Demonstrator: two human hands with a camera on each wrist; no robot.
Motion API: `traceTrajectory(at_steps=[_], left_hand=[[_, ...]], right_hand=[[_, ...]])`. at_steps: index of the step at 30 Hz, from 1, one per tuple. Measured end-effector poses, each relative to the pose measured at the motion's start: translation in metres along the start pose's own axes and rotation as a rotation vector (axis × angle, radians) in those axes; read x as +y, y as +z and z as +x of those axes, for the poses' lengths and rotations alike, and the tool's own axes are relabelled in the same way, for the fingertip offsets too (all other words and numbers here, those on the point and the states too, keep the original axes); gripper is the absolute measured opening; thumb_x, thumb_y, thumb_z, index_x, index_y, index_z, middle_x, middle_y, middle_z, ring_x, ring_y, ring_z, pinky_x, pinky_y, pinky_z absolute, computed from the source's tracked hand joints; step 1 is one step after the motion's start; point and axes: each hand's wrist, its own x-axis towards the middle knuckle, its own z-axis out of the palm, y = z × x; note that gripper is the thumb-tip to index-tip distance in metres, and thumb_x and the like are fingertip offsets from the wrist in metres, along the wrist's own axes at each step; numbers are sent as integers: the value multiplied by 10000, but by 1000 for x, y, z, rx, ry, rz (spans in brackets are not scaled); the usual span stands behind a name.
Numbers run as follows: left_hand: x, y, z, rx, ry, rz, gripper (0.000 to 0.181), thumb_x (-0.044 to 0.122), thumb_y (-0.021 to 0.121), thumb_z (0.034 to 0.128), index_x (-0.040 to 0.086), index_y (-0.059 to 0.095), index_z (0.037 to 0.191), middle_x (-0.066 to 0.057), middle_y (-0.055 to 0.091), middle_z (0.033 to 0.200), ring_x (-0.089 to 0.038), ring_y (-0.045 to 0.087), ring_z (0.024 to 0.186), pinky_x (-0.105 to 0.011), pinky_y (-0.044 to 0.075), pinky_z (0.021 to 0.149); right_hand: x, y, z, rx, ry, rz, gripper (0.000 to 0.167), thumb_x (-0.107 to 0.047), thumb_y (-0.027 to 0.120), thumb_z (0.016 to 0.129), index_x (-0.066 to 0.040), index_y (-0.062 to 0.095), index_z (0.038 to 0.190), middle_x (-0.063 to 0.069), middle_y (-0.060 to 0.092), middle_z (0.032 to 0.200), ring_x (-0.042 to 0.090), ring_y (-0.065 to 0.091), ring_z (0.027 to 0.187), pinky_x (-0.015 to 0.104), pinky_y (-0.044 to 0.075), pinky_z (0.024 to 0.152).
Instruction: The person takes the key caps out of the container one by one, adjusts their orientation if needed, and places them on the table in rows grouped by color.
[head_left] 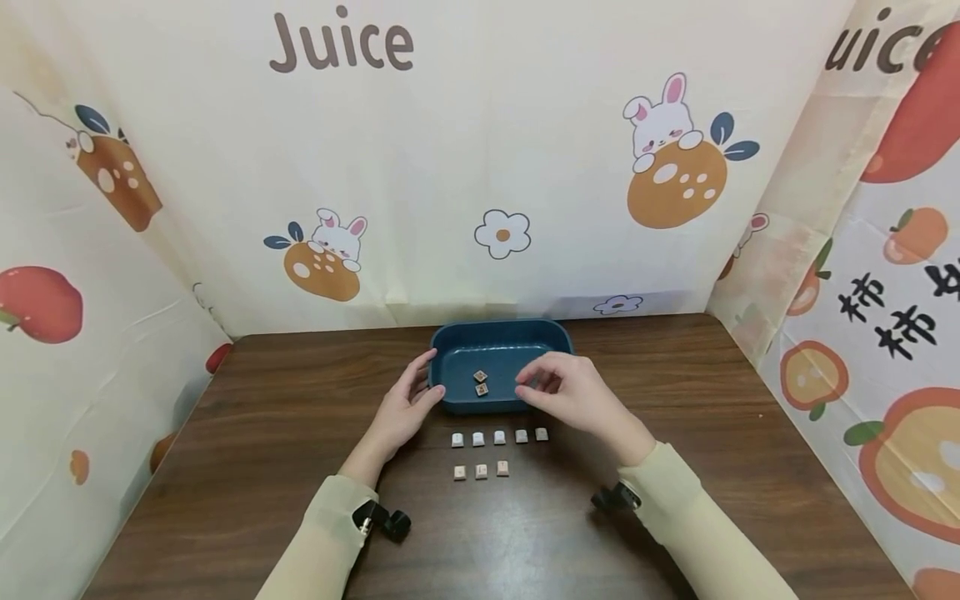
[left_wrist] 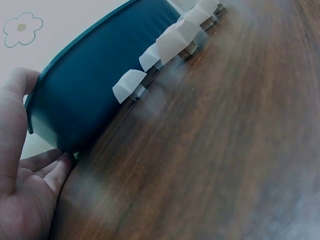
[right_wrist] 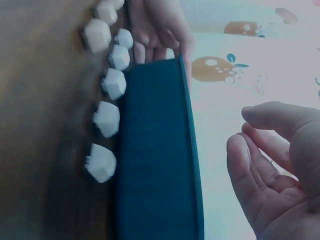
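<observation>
A dark blue rectangular tray [head_left: 501, 406] sits at the back of the table. My left hand [head_left: 401, 412] grips its left end, thumb at the rim and fingers against the lower side in the left wrist view. Two small brownish pieces [head_left: 481, 389], which look like overturned keycaps, lie inside the tray. Over the tray's right part hovers my right hand [head_left: 573, 392], its fingers loosely bent. The right wrist view shows a gap between thumb and fingertips [right_wrist: 239, 150], with nothing visible there. In front of the tray stand white keycaps [head_left: 499, 437] in a row of several, with three cream keycaps [head_left: 482, 472] nearer.
Behind the tray hangs a printed curtain [head_left: 450, 150], close to the table's back edge. More printed cloth [head_left: 885, 350] closes off the right side, and the left likewise. The brown wooden table [head_left: 285, 467] extends to both sides of the tray.
</observation>
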Motion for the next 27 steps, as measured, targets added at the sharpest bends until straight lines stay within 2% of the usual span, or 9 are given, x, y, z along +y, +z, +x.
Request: traceTrajectory(at_steps=[9, 13, 16, 23, 27], left_hand=[[0, 1, -1, -2, -2, -1, 639, 295, 679, 1112, 362, 402, 1684, -159, 478, 1656, -361, 506, 1510, -519, 411, 1249], [1, 0, -2, 0, -2, -9, 633, 285, 678, 1113, 383, 406, 1676, -153, 481, 1654, -355, 508, 1510, -513, 414, 1246], [0, -1, -2, 0, 2, -15, 642, 284, 681, 1112, 354, 401, 1685, -159, 487, 1649, -357, 513, 1506, -508, 418, 1244], [-1, -1, -2, -1, 5, -28, 641, 251, 667, 1119, 320, 392, 1694, -183, 479, 1653, -374, 510, 1508, -516, 403, 1248], [-1, 0, -1, -6, 3, -29, 639, 251, 666, 1119, 331, 394, 1692, -178, 482, 1652, -369, 512, 1508, -514, 407, 1248]], right_hand=[[27, 0, 46, -54, 28, -63, 67, -147, 856, 969, -164, 827, 1028, -48, 751, 945, 112, 657, 754, 306, 582, 664], [33, 7, 64, -106, 37, -92, 91, -169, 848, 977, -137, 821, 1059, -51, 760, 962, 107, 668, 788, 315, 595, 697], [36, 13, 75, -139, 34, -83, 110, -162, 836, 988, -108, 817, 1081, -43, 766, 979, 104, 687, 830, 313, 618, 763], [41, 29, 92, -180, 14, -19, 94, -143, 814, 1008, -101, 811, 1091, -22, 768, 1004, 134, 697, 882, 327, 643, 856], [47, 33, 94, -208, 48, -5, 99, -133, 808, 1009, -93, 808, 1100, -25, 774, 1004, 133, 701, 897, 339, 640, 880]])
